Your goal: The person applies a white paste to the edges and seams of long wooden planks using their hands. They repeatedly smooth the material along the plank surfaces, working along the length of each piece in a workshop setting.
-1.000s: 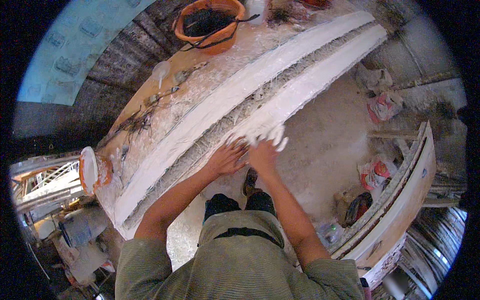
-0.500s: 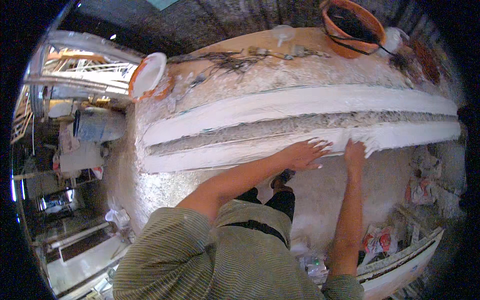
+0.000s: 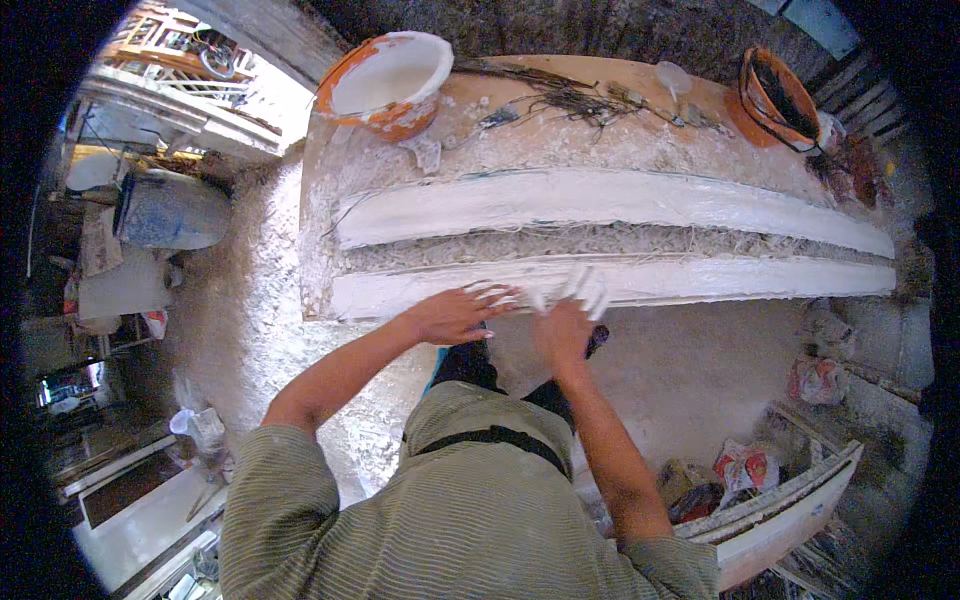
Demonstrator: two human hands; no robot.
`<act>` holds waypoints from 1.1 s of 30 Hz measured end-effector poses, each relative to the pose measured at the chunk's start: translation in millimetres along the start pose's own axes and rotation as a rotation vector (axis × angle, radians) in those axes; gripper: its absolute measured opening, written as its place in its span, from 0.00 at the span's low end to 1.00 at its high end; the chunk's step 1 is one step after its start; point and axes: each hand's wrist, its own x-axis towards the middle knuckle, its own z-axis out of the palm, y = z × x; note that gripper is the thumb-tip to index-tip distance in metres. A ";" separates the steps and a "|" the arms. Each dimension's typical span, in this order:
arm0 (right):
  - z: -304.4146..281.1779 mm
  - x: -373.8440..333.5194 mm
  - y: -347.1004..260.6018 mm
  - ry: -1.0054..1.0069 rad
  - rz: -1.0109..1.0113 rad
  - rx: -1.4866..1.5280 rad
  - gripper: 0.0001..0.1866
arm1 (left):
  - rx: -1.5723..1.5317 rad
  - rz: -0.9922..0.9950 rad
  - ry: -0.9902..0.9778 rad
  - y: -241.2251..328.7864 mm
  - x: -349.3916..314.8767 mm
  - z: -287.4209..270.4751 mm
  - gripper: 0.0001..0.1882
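Observation:
Two long strips coated in wet-looking white plaster lie side by side along the table [image 3: 545, 70]: a far strip [image 3: 620, 200] and a near strip [image 3: 740, 278], with a rough grey gap between them. My left hand [image 3: 462, 313] is at the front edge of the near strip, its whitened fingers spread. Just right of it, my right hand [image 3: 566, 322] reaches over the same strip with fingers apart, a little blurred and coated white. Neither hand holds anything. Whether the fingertips touch the plaster, I cannot tell.
An orange basin [image 3: 405, 122] of white plaster stands at the table's far left. Dark strands [image 3: 575, 100] and brush-like tools lie toward the back. Another orange bucket [image 3: 760, 105] stands at the far right. A pale trough-like piece [image 3: 790, 525] and bags [image 3: 745, 468] are lower right.
Both hands have moved left along the near strip, the right hand trailing the left. The view has shifted too, bringing the plaster basin more fully into sight.

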 end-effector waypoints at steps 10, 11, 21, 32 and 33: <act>45.9 -37.7 -152.5 0.419 -0.451 -0.010 0.43 | 0.241 -0.239 -0.123 -59.9 -176.1 -33.4 0.40; 45.4 -32.1 -151.0 0.297 -0.356 0.033 0.42 | 0.238 -0.194 -0.171 -66.1 -178.7 -35.7 0.41; 3.6 23.5 -69.3 0.265 0.296 0.215 0.33 | 0.131 0.113 -0.145 -56.5 -70.5 -34.7 0.40; -79.5 82.0 173.6 0.273 0.525 0.250 0.32 | 0.106 0.156 -0.105 19.0 194.4 -8.5 0.41; -85.0 85.8 199.3 0.291 0.517 0.252 0.32 | 0.090 0.169 -0.077 27.1 223.1 -5.4 0.41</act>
